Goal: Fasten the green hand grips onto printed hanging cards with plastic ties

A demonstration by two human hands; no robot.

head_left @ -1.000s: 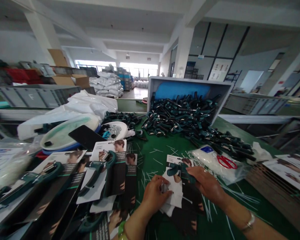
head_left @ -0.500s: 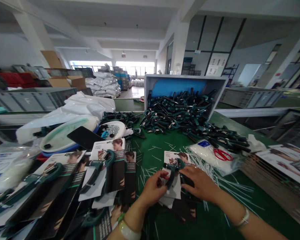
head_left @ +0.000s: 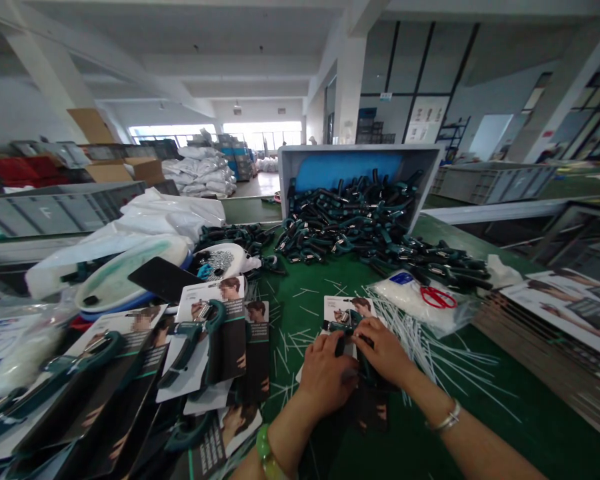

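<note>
A printed backing card lies on the green table with a dark green spring hand grip exerciser on it. My left hand lies across the card's lower left, its fingers bent over one handle. From the right, my right hand closes its thumb and fingers on the exerciser near its upper end. My hands hide most of the handles. Any tie between the fingers is too small to make out. Below my hands, part of another dark card shows. Loose white cable ties fan out beside my right hand.
Carded exercisers are piled at left. A tilted grey crate spills loose exercisers at the back. A bag of ties with red scissors and stacked cards lie right. A small-parts dish stands left.
My left hand has moved up and right over the card, turning its back upward. My right hand has shifted slightly left and up, with its fingers drawn in on the exerciser. The view has shifted slightly.
</note>
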